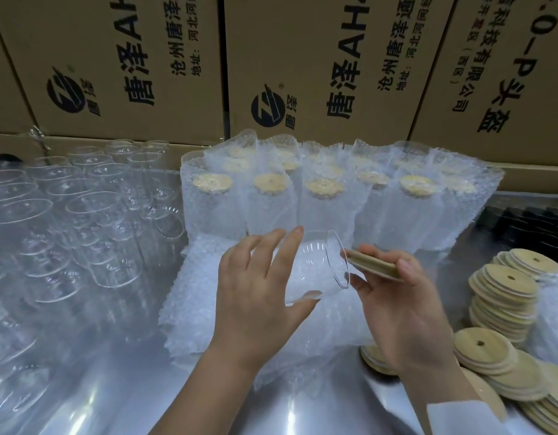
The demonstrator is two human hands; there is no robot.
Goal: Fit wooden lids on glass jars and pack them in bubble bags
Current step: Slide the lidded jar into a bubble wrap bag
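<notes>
At frame centre, the left hand [259,296] holds the jar [315,265] on its side, fingers wrapped round it; the right hand [403,312] pinches the lid [373,265] at its mouth. A skewed lid could jam, or the slick glass slip

I read this as a packing station in a warehouse or stockroom. Across the top of the frame, big cardboard cartons [318,58] printed with a logo and Chinese lettering stand stacked like a wall. On the left, empty glass jars [83,215] are massed in rows on a shiny metal table [114,387]. A heap of bubble bags [202,293] lies at centre, and behind it lidded jars [321,199], already bagged, line up in ranks. At lower right, wooden lids [503,296] lie in stacks.
</notes>
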